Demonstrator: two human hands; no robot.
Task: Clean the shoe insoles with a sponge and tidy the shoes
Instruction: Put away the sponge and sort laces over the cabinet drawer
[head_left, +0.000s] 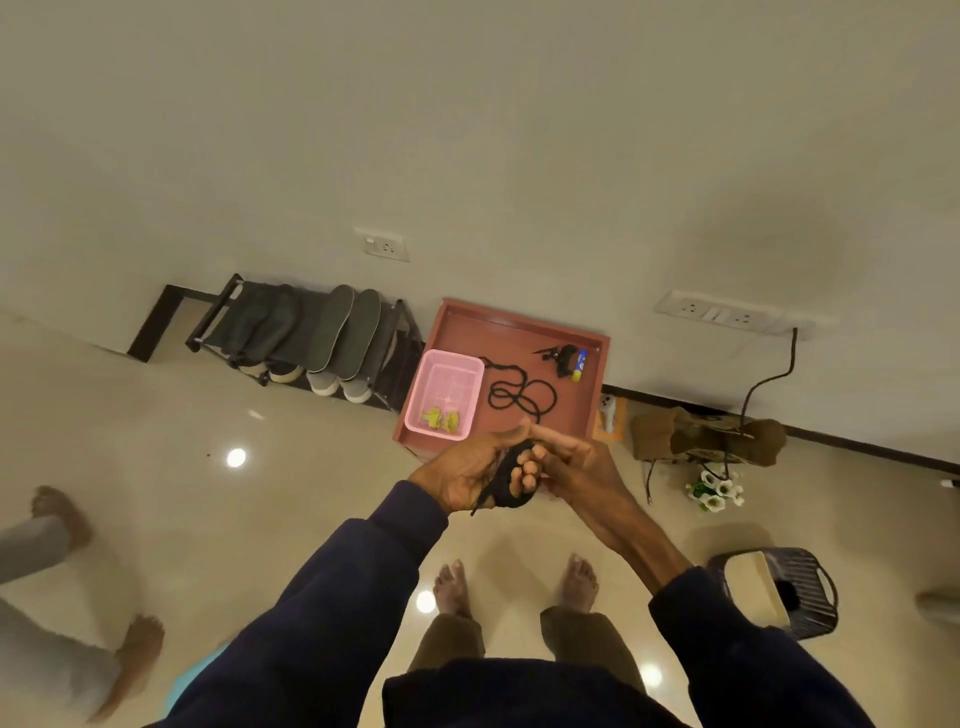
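Insoles (343, 332) lie side by side on top of the shoe rack (218, 317) against the wall, with shoes (335, 383) on the shelf below. The left hand (467, 478) has its grip clenched round a bundled black lace (511, 486), and the right hand (576, 460) pinches the same bundle. On the floor beyond them, a red tray (592, 395) holds a pink basket (457, 370) in its near left corner.
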